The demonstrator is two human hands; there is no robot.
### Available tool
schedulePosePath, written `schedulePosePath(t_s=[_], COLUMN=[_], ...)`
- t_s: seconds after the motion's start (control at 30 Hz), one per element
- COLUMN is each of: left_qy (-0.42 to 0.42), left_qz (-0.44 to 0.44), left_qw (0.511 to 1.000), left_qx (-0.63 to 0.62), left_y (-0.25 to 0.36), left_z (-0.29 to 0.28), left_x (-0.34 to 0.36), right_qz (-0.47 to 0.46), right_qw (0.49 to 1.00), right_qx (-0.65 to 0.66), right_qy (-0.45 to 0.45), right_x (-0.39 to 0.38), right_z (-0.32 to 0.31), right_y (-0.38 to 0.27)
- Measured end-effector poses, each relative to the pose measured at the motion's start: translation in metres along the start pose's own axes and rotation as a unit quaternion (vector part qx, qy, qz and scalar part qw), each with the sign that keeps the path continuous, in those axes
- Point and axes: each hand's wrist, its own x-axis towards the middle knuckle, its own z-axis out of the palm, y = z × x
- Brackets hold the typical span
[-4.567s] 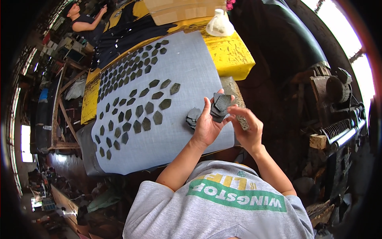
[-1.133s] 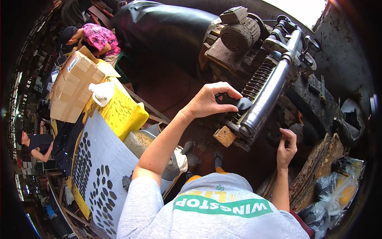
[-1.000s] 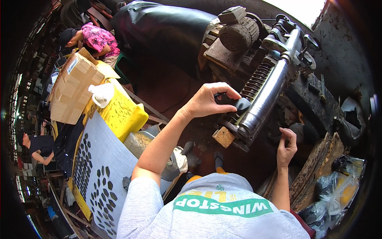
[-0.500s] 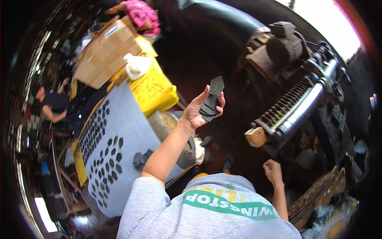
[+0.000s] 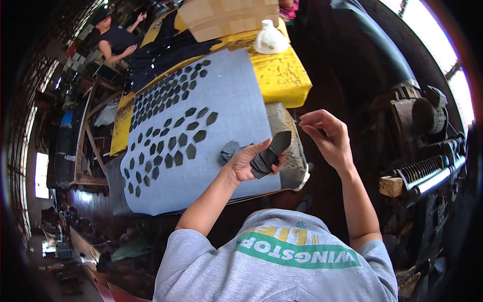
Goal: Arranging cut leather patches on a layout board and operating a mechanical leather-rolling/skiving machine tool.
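- Dark, blackish-green, flat five-sided pieces in a fanned stack (image 5: 263,162) lie across the palm of the person's left hand (image 5: 242,167), right of centre in the frame; I see the thumb along one side and fingertips wrapped round the other, the hand half closed on them.
- The topmost piece juts past the fingers, its point toward the upper right.
- The bare right hand (image 5: 330,142) is raised further right, apart from the stack; I make out bent fingers and a thumb parted from them, with nothing in its grasp.
- Just beyond the left hand, a small heap of grey flat pieces (image 5: 229,150) sits on a smooth blue-grey sheet (image 5: 221,100).
- On that sheet I count two groups: loosely spaced dark pentagons (image 5: 190,151) at left of centre, and tightly set smaller-looking dark pentagons (image 5: 185,94) above them.
- From my view, a yellow, scuffed table covering (image 5: 282,75) shows at top centre, bearing a whitish plastic bottle-shaped container (image 5: 272,41) and a brown cardboard box (image 5: 229,19).
- A shiny metal roller machine (image 5: 437,177) stands at the right edge.
- A co-worker in a dark sleeveless top (image 5: 116,41) is at upper left.
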Motion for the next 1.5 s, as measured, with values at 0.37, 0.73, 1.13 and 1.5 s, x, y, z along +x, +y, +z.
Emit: schedulePosePath(t_s=[0.37, 0.73, 1.13, 1.5], left_qy=[0.020, 0.054, 0.046, 0.030], left_qz=[0.069, 0.087, 0.076, 0.070], left_qw=[0.997, 0.994, 0.993, 0.992], left_qx=[-0.001, -0.034, -0.074, -0.104], left_y=[0.020, 0.036, 0.049, 0.051], left_z=[-0.043, -0.074, -0.089, -0.101], left_x=[-0.084, -0.127, -0.139, -0.144], right_qz=[0.042, 0.153, 0.191, 0.218], right_qw=[0.982, 0.956, 0.948, 0.937], right_qx=[0.032, 0.080, 0.064, 0.108], right_qy=[-0.179, -0.237, -0.245, -0.251], right_x=[0.033, 0.046, 0.058, 0.062], right_z=[0.097, 0.153, 0.177, 0.190], right_y=[-0.011, -0.007, -0.004, 0.005])
